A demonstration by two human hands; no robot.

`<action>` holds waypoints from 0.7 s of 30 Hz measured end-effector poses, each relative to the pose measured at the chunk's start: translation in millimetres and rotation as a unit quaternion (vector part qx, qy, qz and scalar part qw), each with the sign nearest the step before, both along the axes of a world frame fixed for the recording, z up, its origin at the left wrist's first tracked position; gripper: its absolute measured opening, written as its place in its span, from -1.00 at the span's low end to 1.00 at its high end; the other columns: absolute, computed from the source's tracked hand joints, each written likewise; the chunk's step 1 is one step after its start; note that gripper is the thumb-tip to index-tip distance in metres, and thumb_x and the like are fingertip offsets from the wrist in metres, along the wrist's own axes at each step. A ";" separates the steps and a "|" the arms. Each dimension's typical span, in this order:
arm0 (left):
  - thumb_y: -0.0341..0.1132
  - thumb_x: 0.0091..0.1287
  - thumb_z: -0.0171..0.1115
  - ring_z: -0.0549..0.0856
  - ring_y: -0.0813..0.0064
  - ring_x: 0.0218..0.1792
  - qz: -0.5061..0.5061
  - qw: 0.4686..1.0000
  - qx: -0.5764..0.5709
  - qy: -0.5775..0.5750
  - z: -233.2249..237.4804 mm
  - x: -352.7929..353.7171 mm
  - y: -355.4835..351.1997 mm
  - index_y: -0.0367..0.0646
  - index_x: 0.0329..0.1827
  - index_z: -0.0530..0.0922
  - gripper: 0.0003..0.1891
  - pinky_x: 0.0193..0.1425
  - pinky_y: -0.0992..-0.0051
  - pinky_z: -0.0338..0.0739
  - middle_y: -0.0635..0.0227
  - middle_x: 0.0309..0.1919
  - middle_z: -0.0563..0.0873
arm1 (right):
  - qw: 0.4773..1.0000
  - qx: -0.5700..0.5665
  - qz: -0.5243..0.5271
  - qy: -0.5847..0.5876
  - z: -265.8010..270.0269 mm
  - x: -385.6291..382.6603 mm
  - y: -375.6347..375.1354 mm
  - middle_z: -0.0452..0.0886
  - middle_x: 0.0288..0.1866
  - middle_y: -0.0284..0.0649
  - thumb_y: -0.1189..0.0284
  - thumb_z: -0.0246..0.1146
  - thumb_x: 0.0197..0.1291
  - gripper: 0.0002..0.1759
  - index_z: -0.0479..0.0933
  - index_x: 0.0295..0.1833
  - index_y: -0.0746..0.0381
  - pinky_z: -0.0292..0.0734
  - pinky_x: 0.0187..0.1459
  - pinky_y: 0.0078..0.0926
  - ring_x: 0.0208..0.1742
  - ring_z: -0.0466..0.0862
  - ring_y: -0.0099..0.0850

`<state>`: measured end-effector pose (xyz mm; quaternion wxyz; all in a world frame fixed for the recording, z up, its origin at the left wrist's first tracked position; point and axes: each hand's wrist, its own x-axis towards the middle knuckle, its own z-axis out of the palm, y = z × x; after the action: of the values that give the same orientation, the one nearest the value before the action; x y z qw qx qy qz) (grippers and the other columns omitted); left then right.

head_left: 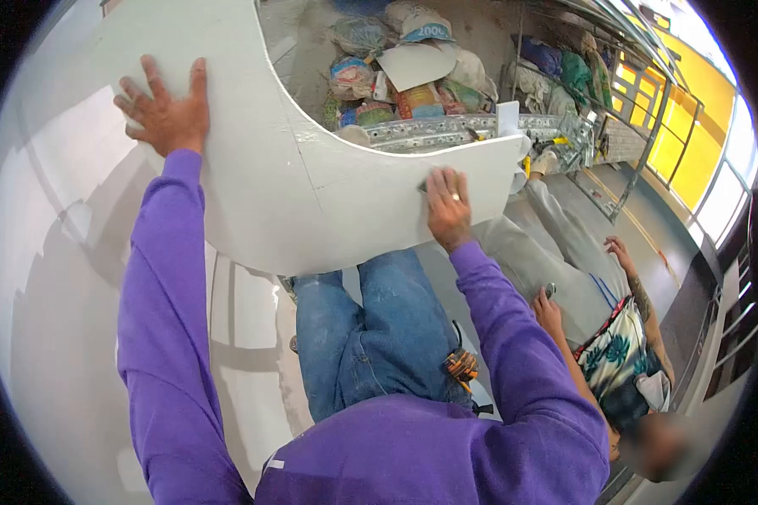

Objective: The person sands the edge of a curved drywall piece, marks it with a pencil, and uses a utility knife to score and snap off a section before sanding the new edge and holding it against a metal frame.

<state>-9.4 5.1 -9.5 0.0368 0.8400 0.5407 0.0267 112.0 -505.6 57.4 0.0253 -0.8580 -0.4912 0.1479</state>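
Note:
A curved white board [312, 181], cut in an arc, is held up in front of me against a pale wall. My left hand [164, 105] lies flat on its upper left part with the fingers spread. My right hand [448, 206], with a ring on one finger, presses on the board's lower right end with the fingers together. Both arms are in purple sleeves. My legs in blue jeans [370, 337] show below the board.
Another person [589, 311] in light trousers and a patterned top stands at the right, below me. A perforated metal rail [472, 130] runs behind the board. Bags and sacks of debris [396, 67] are piled on the floor beyond. Yellow wall panels [691, 126] stand at the far right.

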 end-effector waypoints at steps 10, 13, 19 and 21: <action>0.69 0.32 -0.09 -0.16 -0.09 0.77 0.004 1.000 -0.002 0.029 3.7 3.3 -0.4 0.36 0.81 -0.01 0.07 0.65 -0.38 -0.14 0.04 0.78 -0.05 | 0.977 0.208 0.002 0.054 -25.4 -35.8 270.9 0.59 0.50 -0.06 0.49 0.20 0.34 -0.56 0.65 0.30 0.32 0.09 0.67 0.23 0.62 0.45 -0.04; 0.66 0.34 -0.05 -0.10 -0.10 0.76 -0.003 1.000 0.006 0.012 0.3 4.0 -2.8 0.36 0.79 0.05 0.04 0.64 -0.38 -0.11 0.02 0.76 0.01 | 0.981 0.177 0.029 0.071 -20.3 -27.6 223.0 0.61 0.48 -0.09 0.48 0.24 0.31 -0.58 0.67 0.27 0.29 0.12 0.66 0.24 0.62 0.44 -0.04; 0.65 0.34 -0.03 -0.08 -0.10 0.76 0.006 1.000 0.004 0.003 4.7 2.5 -4.0 0.37 0.79 0.07 0.03 0.63 -0.40 -0.11 0.02 0.76 0.04 | 0.996 0.053 0.019 0.065 5.7 -32.1 92.2 0.60 0.49 -0.08 0.53 0.24 0.32 -0.57 0.66 0.28 0.30 0.10 0.67 0.25 0.64 0.42 -0.05; 0.65 0.34 -0.03 -0.08 -0.11 0.76 0.005 1.000 0.004 0.003 4.7 5.6 -4.4 0.38 0.79 0.06 0.03 0.63 -0.40 -0.11 0.02 0.76 0.04 | 0.994 0.084 0.015 0.064 -7.6 -36.3 128.6 0.60 0.48 -0.07 0.52 0.24 0.33 -0.56 0.65 0.30 0.31 0.08 0.68 0.25 0.64 0.41 -0.04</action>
<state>-3.7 0.7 -4.8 0.0320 0.8376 0.5447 0.0264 75.7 -377.1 49.8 0.1262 -0.8343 -0.5119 0.1611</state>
